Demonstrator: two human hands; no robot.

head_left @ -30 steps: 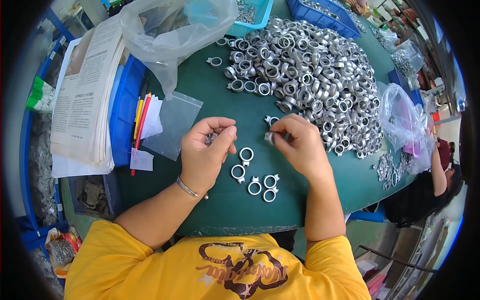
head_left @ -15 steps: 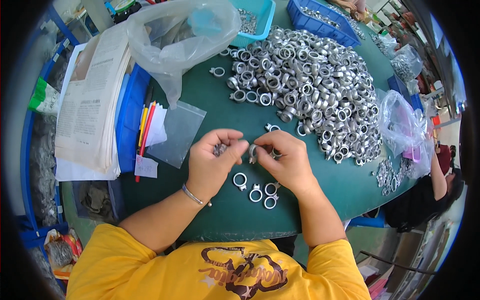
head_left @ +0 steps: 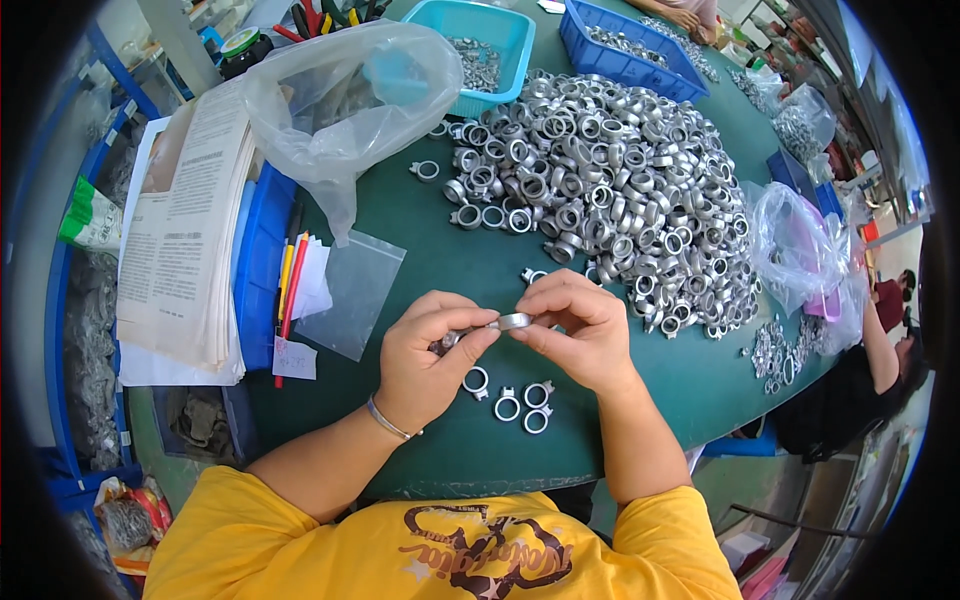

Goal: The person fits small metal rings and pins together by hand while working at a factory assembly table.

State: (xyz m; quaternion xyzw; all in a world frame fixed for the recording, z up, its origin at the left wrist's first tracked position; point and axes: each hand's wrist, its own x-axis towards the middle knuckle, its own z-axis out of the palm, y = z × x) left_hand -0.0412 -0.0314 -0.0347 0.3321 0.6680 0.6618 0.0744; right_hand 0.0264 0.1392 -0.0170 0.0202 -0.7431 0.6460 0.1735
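A: Left hand (head_left: 425, 355) is pinching small metal parts; right hand (head_left: 580, 330) is pinching a silver ring (head_left: 515, 321) between both, above the counter (head_left: 440, 250).

B: Mid-assembly, seemingly. Next, the ring needs aligning; finished rings (head_left: 515, 400) are lying below.

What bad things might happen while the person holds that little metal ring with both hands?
The metal ring is pinched only by fingertips between the left hand and right hand, so it might slip and drop among the finished rings lying right below. The big heap of rings sits close behind the right hand, so a bump of the hand could knock pieces loose. The heap also reaches near the green table edge on the right, where rings could roll off.
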